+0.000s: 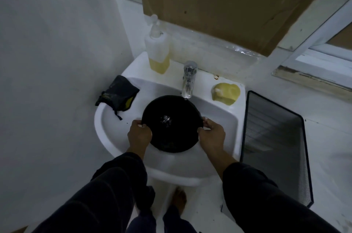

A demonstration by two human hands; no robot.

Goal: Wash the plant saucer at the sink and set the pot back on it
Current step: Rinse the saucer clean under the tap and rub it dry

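From the head camera, both arms in dark sleeves reach forward over the white ceramic basin (106,128). The left hand (139,133) grips the left edge of the round black plastic plant saucer (171,124), fingers curled over its rim; the right hand (211,134) pinches the right edge the same way. The saucer is held level inside the basin, directly under the chrome tap (188,80), and water splashes at its centre. A translucent pump bottle (157,51), holding yellow liquid in its lower part, stands at the basin's back left. A dark cloth pouch (118,91) lies on the left rim, a yellow soap bar (225,92) on the right rim. A black mesh wire basket (274,137) stands just right of the basin.
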